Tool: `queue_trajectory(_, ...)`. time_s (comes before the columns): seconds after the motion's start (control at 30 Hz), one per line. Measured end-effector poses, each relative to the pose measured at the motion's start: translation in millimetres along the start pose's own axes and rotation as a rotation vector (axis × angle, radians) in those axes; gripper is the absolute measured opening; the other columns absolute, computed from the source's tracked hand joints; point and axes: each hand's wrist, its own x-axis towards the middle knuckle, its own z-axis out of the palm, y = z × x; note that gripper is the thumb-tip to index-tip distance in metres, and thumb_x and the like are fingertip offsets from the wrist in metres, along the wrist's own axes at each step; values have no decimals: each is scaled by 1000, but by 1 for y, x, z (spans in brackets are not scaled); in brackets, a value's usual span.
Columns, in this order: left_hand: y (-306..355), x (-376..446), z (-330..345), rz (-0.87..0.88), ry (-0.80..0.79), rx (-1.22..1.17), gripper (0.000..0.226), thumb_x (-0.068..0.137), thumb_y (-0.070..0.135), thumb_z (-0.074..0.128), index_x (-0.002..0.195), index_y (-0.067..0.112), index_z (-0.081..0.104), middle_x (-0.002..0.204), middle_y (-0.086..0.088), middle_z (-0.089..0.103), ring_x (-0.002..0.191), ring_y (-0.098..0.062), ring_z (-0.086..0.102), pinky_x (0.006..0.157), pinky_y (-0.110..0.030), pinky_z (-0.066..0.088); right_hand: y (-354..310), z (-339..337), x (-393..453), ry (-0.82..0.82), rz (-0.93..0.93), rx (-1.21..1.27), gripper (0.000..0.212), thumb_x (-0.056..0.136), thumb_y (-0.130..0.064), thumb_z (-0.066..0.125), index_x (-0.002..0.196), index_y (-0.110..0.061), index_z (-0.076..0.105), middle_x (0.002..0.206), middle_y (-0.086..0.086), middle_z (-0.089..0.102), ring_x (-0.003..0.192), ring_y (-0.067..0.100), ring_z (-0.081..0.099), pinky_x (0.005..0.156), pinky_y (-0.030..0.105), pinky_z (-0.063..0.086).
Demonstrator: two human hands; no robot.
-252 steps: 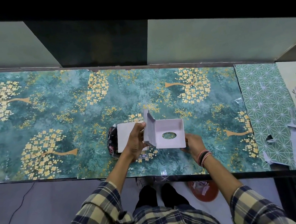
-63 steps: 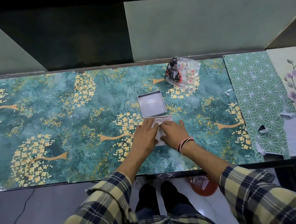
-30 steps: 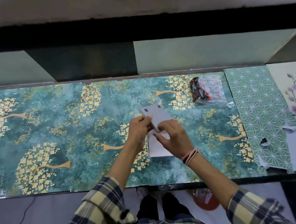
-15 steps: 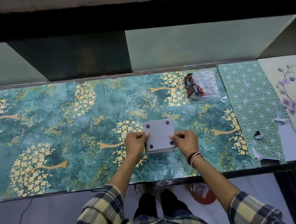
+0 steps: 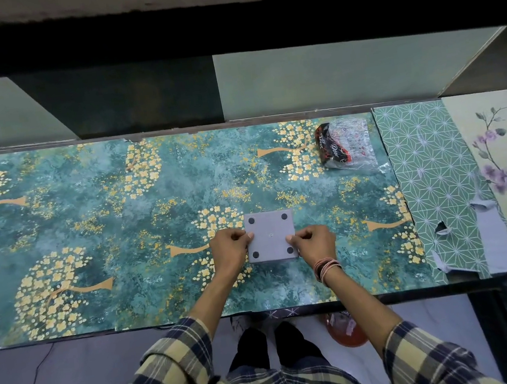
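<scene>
A small square grey box (image 5: 271, 237) is lying flat on the glossy teal table covering printed with golden trees (image 5: 124, 221), near the front edge and right in front of the person, and it is sitting directly between the two hands. The left hand (image 5: 229, 250) is pinching the box's left side, its fingers curled in and its thumb tip resting on the top face by the edge. The right hand (image 5: 315, 243) is doing the same on the right side, low down by the near right corner, so both hands are closing on the box from opposite sides. Both forearms are reaching forward from yellow and navy checked sleeves (image 5: 171, 372) and converging slightly toward the box, knuckles turned up. The right wrist is wearing a bundle of pink and red threads (image 5: 326, 270). The box is showing a flat face upward with four dark round pads (image 5: 251, 220), one at each corner. Being square, it is offering no clear long axis, and its edges are running roughly in line with the table's front edge. A clear plastic bag with a dark red and black wrapper inside (image 5: 346, 147) is lying well apart at the far right of the covering, just beside a green sheet with a white geometric star pattern (image 5: 431, 173).
</scene>
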Motion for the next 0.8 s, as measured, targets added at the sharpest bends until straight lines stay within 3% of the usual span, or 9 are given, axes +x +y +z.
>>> queue_trajectory(0.1, 0, 2, 2, -19, 14, 35, 17, 87, 16, 81, 72, 10, 76, 77, -8, 75, 78, -28, 73, 77, -43, 61, -5, 0, 4, -17, 61, -12, 25, 71, -27, 86, 73, -17, 64, 84, 6, 71, 86, 29, 68, 83, 46, 59)
queue_trajectory(0.23, 4, 13, 4, -117, 0, 43, 11, 86, 12, 82, 78, 6, 78, 88, -14, 78, 84, -32, 75, 79, -48, 64, -1, 1, 23, -66, 112, -76, 27, 62, -26, 89, 72, -21, 64, 84, 6, 73, 75, 31, 73, 72, 47, 63)
queue_trajectory(0.37, 9, 23, 3, -178, -26, 29, 13, 84, 6, 80, 79, -5, 75, 85, -16, 77, 82, -34, 76, 76, -53, 65, -13, -1, 34, -97, 152, -70, 34, 63, -7, 89, 76, -26, 65, 96, 13, 75, 73, 33, 75, 63, 48, 64)
queue_trajectory(0.43, 8, 25, 0, -216, -71, 12, 16, 86, 6, 78, 77, -5, 72, 88, -19, 77, 81, -34, 75, 76, -57, 64, -22, -5, 34, -152, 162, -69, 34, 68, -3, 87, 91, -22, 70, 104, 17, 75, 77, 34, 76, 60, 48, 64)
queue_trajectory(0.5, 12, 20, -3, -300, -194, -88, 3, 93, 4, 71, 92, 2, 72, 103, -21, 77, 86, -34, 74, 73, -54, 65, -25, -9, 33, -277, 195, -10, 49, 78, 1, 78, 121, -18, 67, 109, 18, 73, 86, 34, 75, 65, 49, 65)
queue_trajectory(0.6, 17, 9, -6, -326, -305, -204, 40, 96, -12, 54, 132, 3, 64, 123, -18, 72, 90, -28, 71, 60, -38, 62, -32, -20, 23, -410, 233, 235, 51, 88, 7, 61, 134, -16, 61, 110, 16, 71, 85, 30, 71, 67, 45, 62)
queue_trajectory(0.67, 20, 4, -11, -259, -244, -323, 58, 88, -24, 49, 136, 6, 64, 129, -7, 68, 101, -24, 68, 69, -40, 65, -35, -26, 19, -429, 241, 486, 24, 93, -15, 64, 117, -12, 63, 118, 20, 67, 92, 31, 67, 77, 50, 61)
queue_trajectory(0.73, 23, 3, -15, -207, -163, -506, 60, 80, -31, 47, 117, 7, 74, 131, -1, 69, 116, -21, 65, 91, -48, 63, -38, -30, 17, -430, 288, 747, 43, 90, -51, 65, 99, -10, 58, 114, 18, 63, 103, 33, 61, 89, 63, 54)
queue_trajectory(0.8, 28, -1, -15, -140, -150, -638, 46, 78, -31, 47, 91, 1, 78, 122, -1, 76, 124, -19, 64, 101, -43, 57, -44, -29, 17, -375, 322, 894, 57, 84, -62, 66, 103, -8, 57, 111, 15, 62, 106, 35, 62, 91, 71, 49)
